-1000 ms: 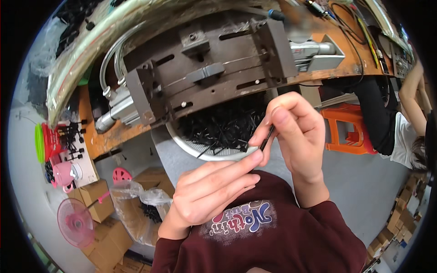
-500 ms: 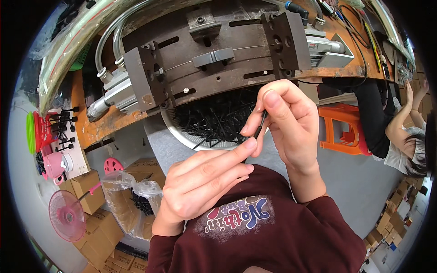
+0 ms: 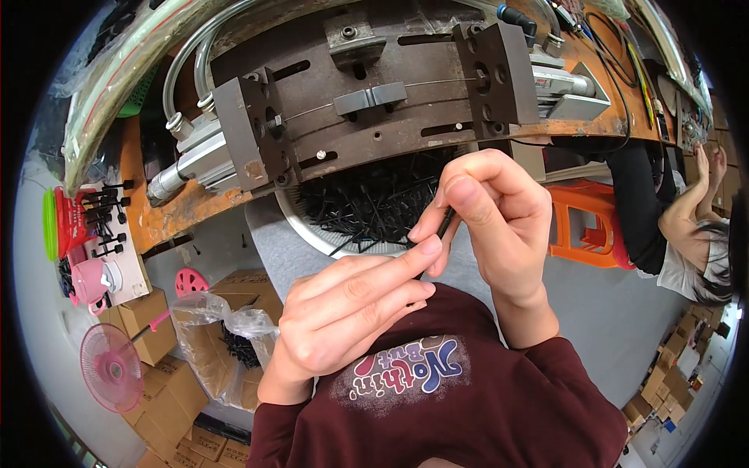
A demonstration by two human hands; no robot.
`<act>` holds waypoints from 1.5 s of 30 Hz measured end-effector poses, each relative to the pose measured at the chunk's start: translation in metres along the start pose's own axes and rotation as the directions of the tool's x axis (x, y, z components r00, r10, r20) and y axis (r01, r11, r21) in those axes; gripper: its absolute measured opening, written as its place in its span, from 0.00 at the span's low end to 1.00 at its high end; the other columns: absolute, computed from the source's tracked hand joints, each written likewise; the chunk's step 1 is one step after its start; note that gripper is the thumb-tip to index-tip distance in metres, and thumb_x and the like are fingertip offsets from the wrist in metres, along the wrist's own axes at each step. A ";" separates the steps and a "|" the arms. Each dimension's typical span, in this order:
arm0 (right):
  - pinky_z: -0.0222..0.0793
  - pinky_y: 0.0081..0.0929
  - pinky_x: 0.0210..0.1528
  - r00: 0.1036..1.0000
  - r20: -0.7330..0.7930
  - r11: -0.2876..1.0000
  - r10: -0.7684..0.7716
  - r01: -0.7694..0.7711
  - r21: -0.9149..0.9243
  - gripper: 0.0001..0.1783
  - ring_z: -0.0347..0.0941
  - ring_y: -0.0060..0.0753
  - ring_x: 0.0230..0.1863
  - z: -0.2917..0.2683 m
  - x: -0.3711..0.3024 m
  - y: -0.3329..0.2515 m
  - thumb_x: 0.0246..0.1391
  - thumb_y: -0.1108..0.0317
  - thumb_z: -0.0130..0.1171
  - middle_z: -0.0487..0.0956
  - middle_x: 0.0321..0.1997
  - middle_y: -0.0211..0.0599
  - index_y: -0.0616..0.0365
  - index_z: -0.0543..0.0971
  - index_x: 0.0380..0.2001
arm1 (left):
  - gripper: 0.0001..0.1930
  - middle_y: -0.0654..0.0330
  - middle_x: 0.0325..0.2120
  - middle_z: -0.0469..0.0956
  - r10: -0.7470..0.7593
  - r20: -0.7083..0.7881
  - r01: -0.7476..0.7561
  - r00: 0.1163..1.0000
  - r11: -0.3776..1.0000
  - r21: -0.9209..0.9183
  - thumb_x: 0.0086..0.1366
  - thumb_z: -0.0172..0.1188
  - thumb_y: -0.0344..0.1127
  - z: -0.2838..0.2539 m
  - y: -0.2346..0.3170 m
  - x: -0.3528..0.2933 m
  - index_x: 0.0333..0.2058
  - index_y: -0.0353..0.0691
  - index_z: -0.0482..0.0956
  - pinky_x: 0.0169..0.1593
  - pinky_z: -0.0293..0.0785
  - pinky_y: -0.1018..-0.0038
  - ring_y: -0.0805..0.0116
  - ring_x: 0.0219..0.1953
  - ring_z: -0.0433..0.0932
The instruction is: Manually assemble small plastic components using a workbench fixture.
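A thin black rod-shaped part slants between my two hands, in front of my chest. My right hand pinches its upper end with thumb and fingertips. Lower down, the fingers of my left hand close on the same part and cover its lower end. Just beyond the hands, a round white basket holds a heap of similar black parts, with long thin stems. The exact kind of the held part is too small to tell.
A dark metal fixture with a taut wire and cylinders on both sides stands on the wooden bench. An orange stool and another person's arm are at the right. A pink fan and cardboard boxes stand at lower left.
My right hand has shifted slightly right and down, its fingertips covering more of the part's upper end. My left hand stays almost still. The bench has moved slightly in the picture.
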State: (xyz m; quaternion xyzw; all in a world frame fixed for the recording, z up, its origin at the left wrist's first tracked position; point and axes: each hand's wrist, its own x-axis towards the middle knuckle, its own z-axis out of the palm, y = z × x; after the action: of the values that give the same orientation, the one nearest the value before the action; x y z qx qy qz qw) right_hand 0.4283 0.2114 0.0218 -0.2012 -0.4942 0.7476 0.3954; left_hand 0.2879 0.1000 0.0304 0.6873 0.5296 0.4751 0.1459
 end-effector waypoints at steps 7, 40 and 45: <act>0.69 0.14 0.19 0.999 0.013 0.999 0.033 -0.033 0.015 0.07 0.75 0.22 0.18 0.000 0.000 0.000 0.63 0.73 0.52 0.80 0.25 0.40 0.67 0.75 0.36 | 0.13 0.50 0.42 0.81 -0.045 0.021 0.046 0.999 0.996 -0.073 0.43 0.70 0.24 -0.003 0.002 -0.001 0.32 0.30 0.84 0.37 0.81 0.72 0.61 0.36 0.82; 0.72 0.18 0.32 0.964 -0.021 0.942 0.266 -0.264 -0.209 0.07 0.77 0.23 0.37 -0.017 -0.022 0.006 0.57 0.75 0.58 0.80 0.38 0.37 0.66 0.79 0.38 | 0.13 0.55 0.46 0.80 -0.022 -0.112 0.089 0.993 0.763 0.641 0.45 0.69 0.27 0.018 -0.025 0.045 0.33 0.35 0.81 0.33 0.75 0.75 0.66 0.28 0.80; 0.72 0.19 0.32 0.958 -0.015 0.936 0.287 -0.284 -0.209 0.07 0.77 0.23 0.37 -0.017 -0.024 0.010 0.57 0.75 0.58 0.80 0.37 0.37 0.66 0.79 0.38 | 0.13 0.56 0.46 0.80 -0.025 -0.095 0.080 0.995 0.764 0.640 0.45 0.69 0.28 0.015 -0.025 0.049 0.32 0.36 0.81 0.33 0.75 0.75 0.66 0.28 0.80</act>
State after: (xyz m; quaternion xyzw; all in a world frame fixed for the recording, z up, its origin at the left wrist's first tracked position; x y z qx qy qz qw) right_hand 0.4505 0.2006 0.0028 -0.3052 -0.5387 0.7426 0.2553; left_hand 0.2842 0.1572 0.0300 0.6611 0.6845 0.2883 -0.1063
